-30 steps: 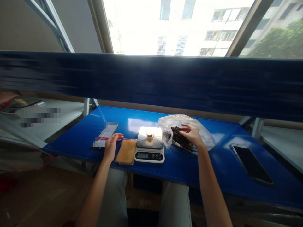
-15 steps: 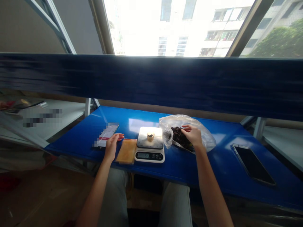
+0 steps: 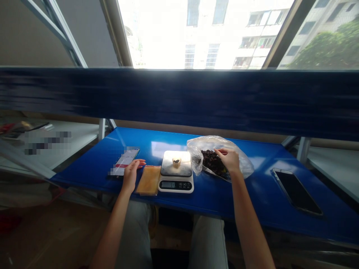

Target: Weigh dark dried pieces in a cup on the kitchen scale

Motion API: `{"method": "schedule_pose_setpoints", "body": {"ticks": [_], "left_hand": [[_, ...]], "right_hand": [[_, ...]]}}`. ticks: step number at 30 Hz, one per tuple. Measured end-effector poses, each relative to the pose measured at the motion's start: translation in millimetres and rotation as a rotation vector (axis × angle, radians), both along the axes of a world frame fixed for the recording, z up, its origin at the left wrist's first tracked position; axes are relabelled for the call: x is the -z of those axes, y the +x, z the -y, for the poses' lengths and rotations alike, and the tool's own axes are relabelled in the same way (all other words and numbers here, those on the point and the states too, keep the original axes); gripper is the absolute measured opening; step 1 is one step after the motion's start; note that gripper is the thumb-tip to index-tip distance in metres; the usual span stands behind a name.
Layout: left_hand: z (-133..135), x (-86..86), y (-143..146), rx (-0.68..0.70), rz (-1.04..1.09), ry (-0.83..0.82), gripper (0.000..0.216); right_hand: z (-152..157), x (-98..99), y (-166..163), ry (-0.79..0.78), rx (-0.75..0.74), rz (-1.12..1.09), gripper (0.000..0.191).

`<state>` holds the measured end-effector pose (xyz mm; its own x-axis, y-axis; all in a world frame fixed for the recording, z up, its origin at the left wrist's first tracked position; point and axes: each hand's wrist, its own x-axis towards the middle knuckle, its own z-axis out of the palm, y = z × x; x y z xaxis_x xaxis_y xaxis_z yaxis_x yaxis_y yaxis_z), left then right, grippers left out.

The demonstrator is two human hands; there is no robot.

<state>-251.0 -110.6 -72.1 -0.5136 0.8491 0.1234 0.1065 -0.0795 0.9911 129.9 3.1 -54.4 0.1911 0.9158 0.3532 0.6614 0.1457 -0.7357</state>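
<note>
My right hand is over a clear plastic bag lying open with dark, dried, crumbly pieces in it. Its fingertips are drawn together in a pinch just above the pieces; what they hold, if anything, is too small to make out. Left of the bag stands a white kitchen scale, its display lit. A small pale cup with a bit of dark material inside rests on the scale's plate. My left hand hovers or rests between a lit phone and a stack of yellowish flat packets, fingers stretched out, holding nothing.
Everything stands on a blue table. A second phone, its screen dark, lies at the right. A dark blue panel crosses behind the table, below a bright window. White shelves flank the table.
The view has shifted slightly. My right fingertips have risen a little from the dark pieces and closed together. My left hand stays in about the same place.
</note>
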Motion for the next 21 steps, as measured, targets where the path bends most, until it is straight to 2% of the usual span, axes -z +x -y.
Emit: {"method": "schedule_pose_setpoints", "body": {"ticks": [7, 13, 21], "left_hand": [[1.7, -1.8, 1.2, -0.01, -0.022, -0.004, 0.031], [0.6, -0.4, 0.7, -0.001, -0.008, 0.001, 0.03], [0.6, 0.8, 1.7, 0.0, 0.0, 0.005, 0.029]], "right_hand": [[0.4, 0.1, -3.8, -0.089, -0.153, -0.02, 0.026], [2.8, -2.4, -7.4, -0.135, -0.149, 0.025, 0.024], [4.1, -1.6, -10.6, -0.117, -0.125, 0.084, 0.021]]}}
